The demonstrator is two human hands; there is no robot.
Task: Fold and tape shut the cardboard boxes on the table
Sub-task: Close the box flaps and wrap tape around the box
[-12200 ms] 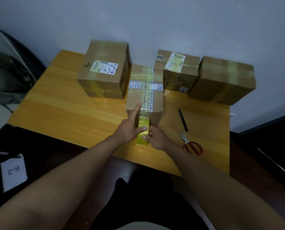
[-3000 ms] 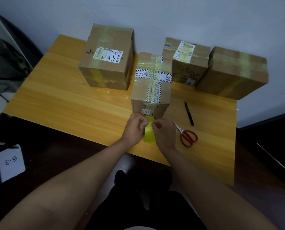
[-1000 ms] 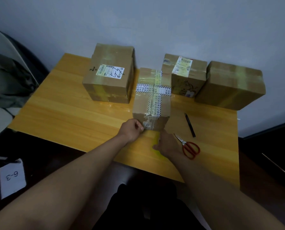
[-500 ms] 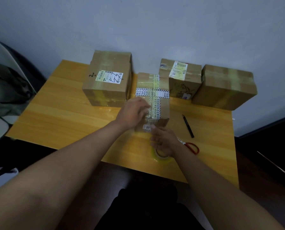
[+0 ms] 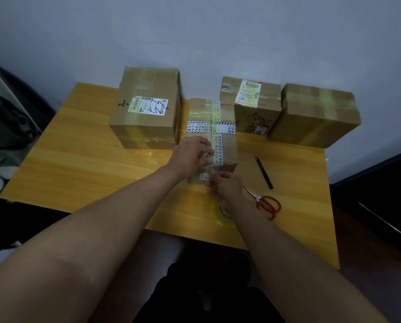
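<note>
The middle cardboard box [image 5: 227, 145], crossed by printed and clear tape, stands in front of me on the wooden table [image 5: 83, 164]. My left hand [image 5: 191, 155] rests on its near top edge with fingers pressing on the tape. My right hand [image 5: 225, 187] is just in front of the box's near face. Its curled fingers pinch a clear tape strip [image 5: 209, 170] at that top edge. The yellowish tape roll [image 5: 223, 217] lies flat on the table under my right wrist, partly hidden.
Red-handled scissors [image 5: 267, 202] and a black pen [image 5: 263, 172] lie to the right of my right hand. Taped boxes stand at the back: a tall one on the left [image 5: 146, 113], a labelled one [image 5: 253, 101] and a wide one [image 5: 316, 115] on the right.
My right hand has let go of the tape roll, which now lies on the table, and has risen to the box's near edge. My left hand has moved onto the box top.
</note>
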